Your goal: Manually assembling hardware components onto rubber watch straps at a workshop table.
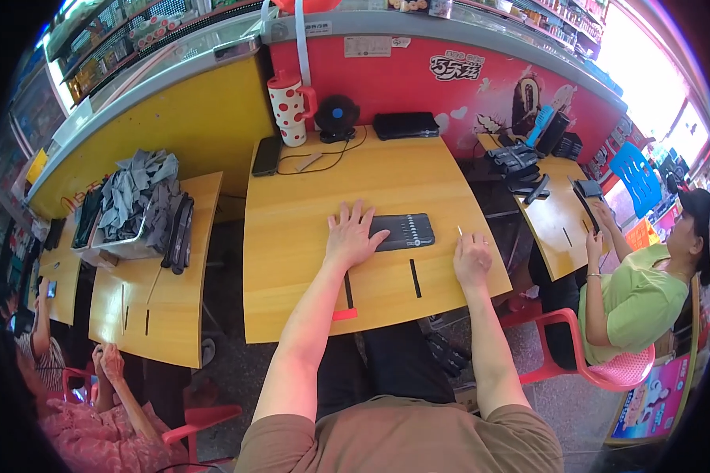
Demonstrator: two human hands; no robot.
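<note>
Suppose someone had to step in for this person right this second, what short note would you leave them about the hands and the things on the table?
Left hand: flat, fingers spread, pressing the left end of the dark flat pad on the wooden table.
Right hand: closed on a thin pale pin-like tool, tip up, just right of the pad.
Two black strips lie on the table nearer the body.
Done: pad laid flat and steadied.
Left: tool has not met the pad yet.

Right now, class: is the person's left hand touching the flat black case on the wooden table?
Touching. The head view shows the left hand lying flat with its fingers overlapping the left end of the black case.
</note>
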